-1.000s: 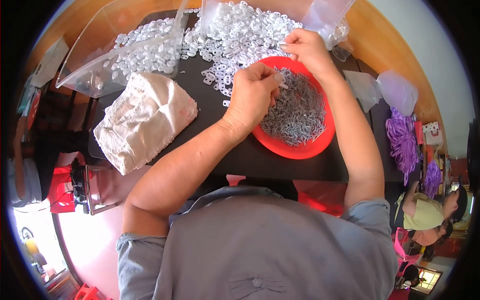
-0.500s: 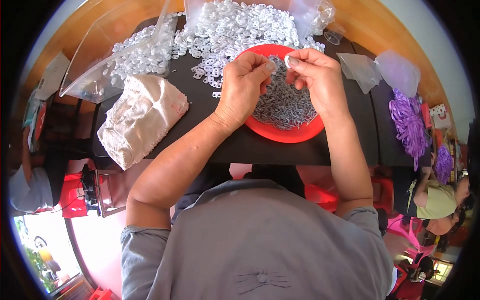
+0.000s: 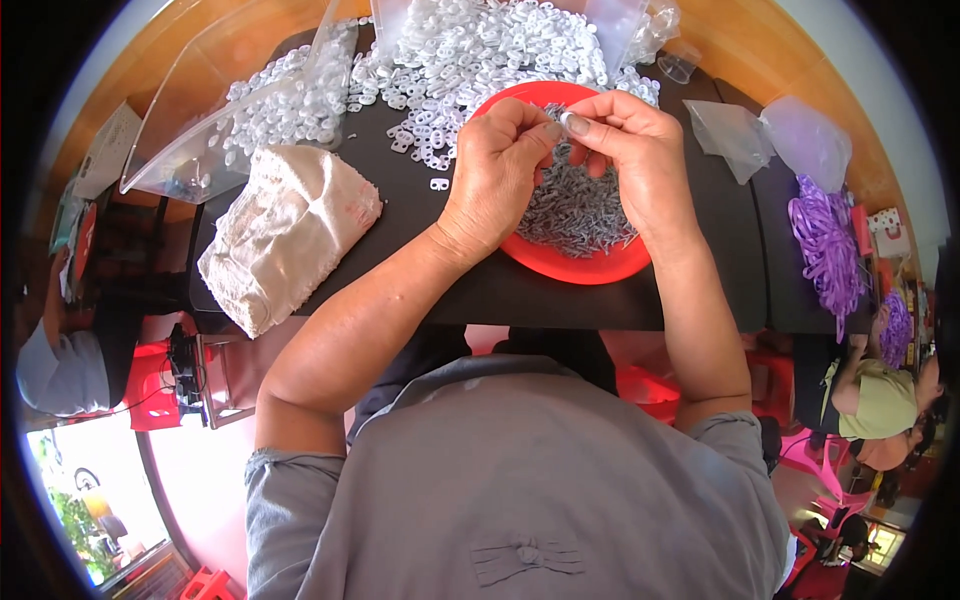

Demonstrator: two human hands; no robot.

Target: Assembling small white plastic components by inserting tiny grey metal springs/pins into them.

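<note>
Piece [image 3: 566,119], small and white, is pinched in the right hand [image 3: 648,150] at upper centre, over the red bowl [image 3: 572,270]; its long axis cannot be told. Just left of it, the left hand [image 3: 500,170] is closed fingertip to thumb, its contents hidden.

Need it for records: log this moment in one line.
left hand: pinched, contents unclear | right hand: pinching white piece | both above red bowl

Dark table [image 3: 410,215] — red bowl [image 3: 575,270], cloth [image 3: 295,230], white pieces [image 3: 490,50].
</note>
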